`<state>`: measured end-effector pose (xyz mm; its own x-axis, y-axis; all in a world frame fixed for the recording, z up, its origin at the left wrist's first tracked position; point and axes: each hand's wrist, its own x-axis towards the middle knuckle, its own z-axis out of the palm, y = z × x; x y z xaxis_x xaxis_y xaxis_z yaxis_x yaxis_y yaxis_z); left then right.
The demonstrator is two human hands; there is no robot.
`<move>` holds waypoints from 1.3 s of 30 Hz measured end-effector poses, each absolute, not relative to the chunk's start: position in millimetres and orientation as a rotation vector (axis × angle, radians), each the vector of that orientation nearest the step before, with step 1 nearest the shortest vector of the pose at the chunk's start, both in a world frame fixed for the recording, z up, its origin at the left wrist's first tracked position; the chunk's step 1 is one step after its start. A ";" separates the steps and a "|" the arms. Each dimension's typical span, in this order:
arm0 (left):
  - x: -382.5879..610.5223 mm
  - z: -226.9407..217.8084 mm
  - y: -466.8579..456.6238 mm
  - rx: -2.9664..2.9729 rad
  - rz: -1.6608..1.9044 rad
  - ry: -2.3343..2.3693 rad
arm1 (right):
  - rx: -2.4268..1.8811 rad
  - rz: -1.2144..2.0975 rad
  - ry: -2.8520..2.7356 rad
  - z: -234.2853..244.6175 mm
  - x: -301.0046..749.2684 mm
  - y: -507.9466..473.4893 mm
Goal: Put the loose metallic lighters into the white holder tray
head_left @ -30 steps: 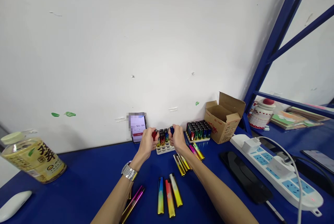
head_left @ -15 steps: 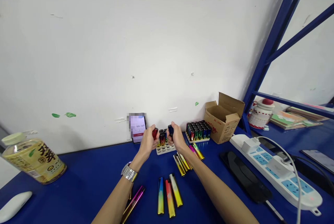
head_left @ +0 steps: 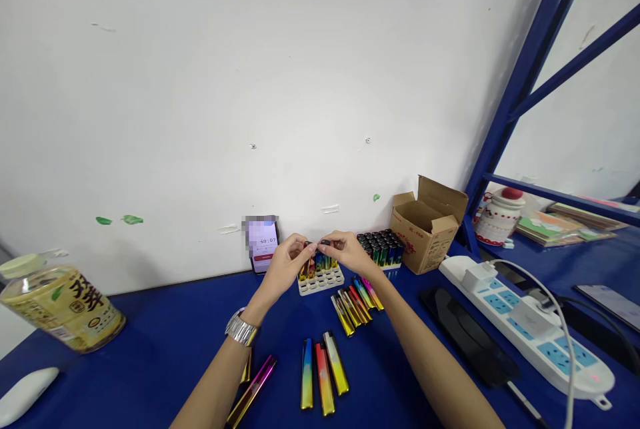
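- Seen from the wearer's head: a blue table (head_left: 160, 356) against a scuffed white wall (head_left: 310, 82), with two bare forearms reaching forward over it.
- Left hand (head_left: 289, 260): thumb and fingertips are drawn together on the dark top of a lighter (head_left: 308, 244), at the left part of a white holder. A silver watch (head_left: 241, 328) circles this wrist.
- Right hand (head_left: 347, 250): thumb and fingertips pinch the dark top of a second lighter (head_left: 325, 242), just beside the first. Whether either lighter is fully seated, I cannot tell.
- The white holder (head_left: 321, 282) sits below both hands. Colourful lighters stand upright towards its back; open holes show along the front.
- To the right of the right hand, a packed block of upright lighters (head_left: 381, 249) stands near an open cardboard box (head_left: 425, 232).
- Loose lighters (head_left: 356, 306) lie side by side in front of the holder, near the right forearm.
- Nearer the viewer, between the forearms, lie a blue-and-yellow lighter (head_left: 307, 376), a red-and-yellow lighter (head_left: 325, 379) and a pale-and-yellow lighter (head_left: 336, 364). A purple-and-gold lighter (head_left: 253, 390) lies beside the left forearm.
- Behind the left hand, a phone (head_left: 264, 252) showing digits leans on the wall.
- Far left: a yellow bottle (head_left: 65, 306). Far right: a black phone (head_left: 467, 336) and a white power strip (head_left: 525, 329).
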<state>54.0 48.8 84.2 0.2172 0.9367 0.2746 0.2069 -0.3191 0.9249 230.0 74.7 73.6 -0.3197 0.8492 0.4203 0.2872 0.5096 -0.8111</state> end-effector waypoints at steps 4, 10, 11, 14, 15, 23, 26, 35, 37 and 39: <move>57.6 79.7 48.8 1.942 1.176 1.276 | -1.019 0.774 -2.069 76.2 240.4 75.0; 64.5 68.0 45.9 2.194 0.921 1.377 | -1.142 0.680 -2.216 71.8 245.4 78.9; 64.7 65.6 46.5 2.243 0.874 1.395 | -1.149 0.677 -2.228 71.5 245.8 79.3; 64.1 59.2 49.5 2.343 0.762 1.464 | -1.150 0.658 -2.246 72.1 246.8 79.6; 63.8 57.6 50.6 2.362 0.741 1.481 | -1.146 0.641 -2.249 72.5 247.1 79.7; 61.8 56.2 51.6 2.346 0.795 1.439 | -1.134 0.647 -2.244 68.6 250.0 82.5; 61.0 60.2 49.6 2.285 0.819 1.402 | -1.130 0.659 -2.225 69.8 249.7 82.0; 45.7 98.2 41.4 2.314 0.104 1.953 | -1.542 0.733 -2.555 100.2 245.0 58.0; 34.6 106.3 37.3 2.221 -0.075 2.026 | -1.722 0.905 -2.681 102.5 236.6 50.9; 22.0 111.6 33.9 2.126 -0.185 2.052 | -1.863 0.906 -2.771 101.3 225.5 46.3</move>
<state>22.0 33.9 111.6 0.0391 0.9761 -0.2140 0.9986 -0.0306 0.0431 225.5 46.3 101.3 -0.3845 0.7589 -0.5256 0.9228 0.3010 -0.2405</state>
